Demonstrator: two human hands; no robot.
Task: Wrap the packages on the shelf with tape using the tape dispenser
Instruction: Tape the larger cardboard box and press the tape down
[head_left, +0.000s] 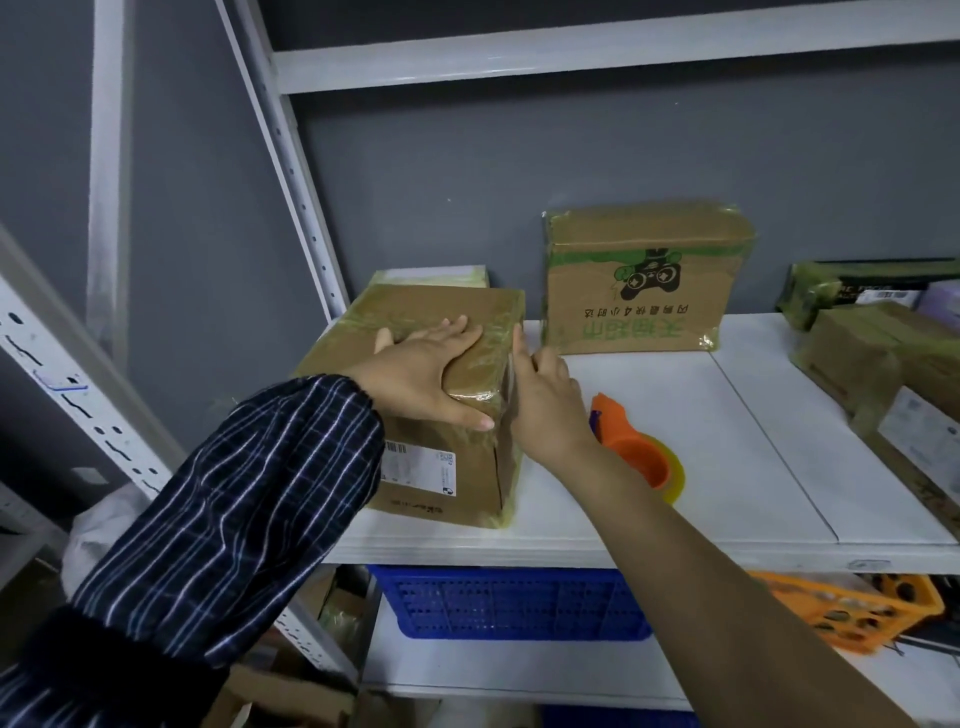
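A brown cardboard box (441, 467) is seen at the left end of a white metal shelf (675, 441), close to the front edge. Its top and right side are covered in glossy, wrinkled, yellowish clear tape, and a white printed shipping label is stuck on the front face.

The left hand (426, 369) is laid flat on top of the box, its fingers (457, 332) straight and spread, with the thumb hooked over the front top edge. The arm is covered by a dark blue striped sleeve (234, 493).

The right hand (545, 410), on a bare arm, is pressed against the taped right side of the box, one finger stretched up along the edge. Whether its other fingers are curled round anything cannot be told, since only the back of the hand is shown.

An orange plastic tape dispenser (639, 452) loaded with a yellowish clear roll is lying on the shelf just to the right of the right wrist, untouched and partly hidden by it.

Further back, a taped cardboard box with green print (644, 291) is standing against the grey wall. More taped parcels (883, 353) are stacked at the right end. A blue plastic basket (509, 603) is seen on the shelf below.
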